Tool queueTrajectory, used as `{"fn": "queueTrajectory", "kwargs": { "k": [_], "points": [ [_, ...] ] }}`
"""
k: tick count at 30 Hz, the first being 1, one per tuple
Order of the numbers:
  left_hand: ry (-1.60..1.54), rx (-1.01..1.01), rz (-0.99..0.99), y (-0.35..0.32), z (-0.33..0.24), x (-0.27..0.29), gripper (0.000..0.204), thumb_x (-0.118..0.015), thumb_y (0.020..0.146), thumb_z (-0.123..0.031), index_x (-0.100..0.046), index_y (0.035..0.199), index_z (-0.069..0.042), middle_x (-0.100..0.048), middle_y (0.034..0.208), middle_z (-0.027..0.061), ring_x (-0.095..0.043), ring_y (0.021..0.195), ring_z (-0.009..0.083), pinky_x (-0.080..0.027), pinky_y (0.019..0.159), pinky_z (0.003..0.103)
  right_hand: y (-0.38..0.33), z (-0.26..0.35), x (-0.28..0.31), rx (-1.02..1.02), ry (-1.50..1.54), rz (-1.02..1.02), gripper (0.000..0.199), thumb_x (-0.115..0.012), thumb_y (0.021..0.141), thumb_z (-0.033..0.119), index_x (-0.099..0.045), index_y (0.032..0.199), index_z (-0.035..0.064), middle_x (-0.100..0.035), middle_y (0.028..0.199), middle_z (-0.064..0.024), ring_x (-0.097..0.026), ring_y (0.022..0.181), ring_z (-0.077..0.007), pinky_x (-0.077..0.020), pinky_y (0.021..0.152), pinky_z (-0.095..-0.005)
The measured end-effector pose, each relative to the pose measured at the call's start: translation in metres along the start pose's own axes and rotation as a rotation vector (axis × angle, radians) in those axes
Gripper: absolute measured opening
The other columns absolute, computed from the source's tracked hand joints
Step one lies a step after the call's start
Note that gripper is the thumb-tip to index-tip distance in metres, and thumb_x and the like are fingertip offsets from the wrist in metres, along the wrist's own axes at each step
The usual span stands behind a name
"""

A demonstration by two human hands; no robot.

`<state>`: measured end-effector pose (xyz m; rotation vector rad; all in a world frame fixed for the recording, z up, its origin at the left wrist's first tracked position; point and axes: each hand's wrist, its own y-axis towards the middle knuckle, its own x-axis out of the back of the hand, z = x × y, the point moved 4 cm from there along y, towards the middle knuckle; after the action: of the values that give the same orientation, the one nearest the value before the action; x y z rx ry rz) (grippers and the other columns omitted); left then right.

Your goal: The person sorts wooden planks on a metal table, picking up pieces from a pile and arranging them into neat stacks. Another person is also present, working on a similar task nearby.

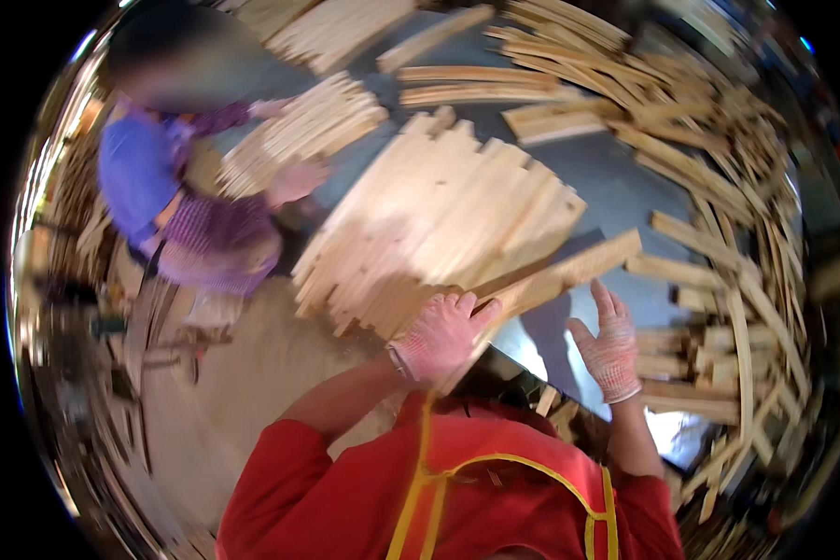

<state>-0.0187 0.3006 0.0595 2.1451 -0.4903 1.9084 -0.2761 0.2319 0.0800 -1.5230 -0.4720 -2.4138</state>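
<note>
My left hand (441, 334), in a pinkish knit work glove, grips the near end of a long pale wooden slat (569, 271) that reaches up and to the right across the metal table (616, 191). My right hand (609, 343), gloved the same way, hovers spread beside the slat and touches nothing. Just beyond my left hand lies a broad fanned stack of similar slats (448, 219).
Across the table a person in a purple top (173, 201) holds a bundle of slats (303, 131). Loose slats (719, 280) pile up along the right side and far edge. Scrap wood lies on the floor at left (84, 308).
</note>
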Motion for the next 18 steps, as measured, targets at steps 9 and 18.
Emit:
{"fn": "queueTrajectory", "kwargs": {
  "k": [9, 18],
  "points": [
    [0.105, -0.696, -0.615, 0.121, -0.132, 0.032, 0.066, -0.079, 0.079, -0.021, -0.059, 0.142, -0.015, -0.056, 0.141, 0.0155, -0.056, 0.13, 0.0361, -0.043, 0.113, 0.055, -0.192, -0.105, 0.08, -0.662, 0.156, 0.324, 0.052, -0.075, 0.088, 0.038, -0.066, 0.134, 0.0149, -0.073, 0.112, -0.0192, -0.07, 0.107, -0.0403, -0.0553, 0.095, -0.0485],
    [-0.008, -0.513, -0.078, 0.295, -0.293, -0.077, 0.084, -0.085, 0.079, -0.033, -0.051, 0.149, -0.002, -0.054, 0.149, 0.0209, -0.047, 0.142, 0.04, -0.038, 0.119, 0.052, -0.551, -0.26, 0.012, -1.651, 0.546, -1.607, 0.05, -0.069, 0.099, 0.021, -0.057, 0.14, -0.0033, -0.072, 0.106, -0.0113, -0.064, 0.088, -0.0186, -0.0539, 0.08, -0.0333]
  ]
}}
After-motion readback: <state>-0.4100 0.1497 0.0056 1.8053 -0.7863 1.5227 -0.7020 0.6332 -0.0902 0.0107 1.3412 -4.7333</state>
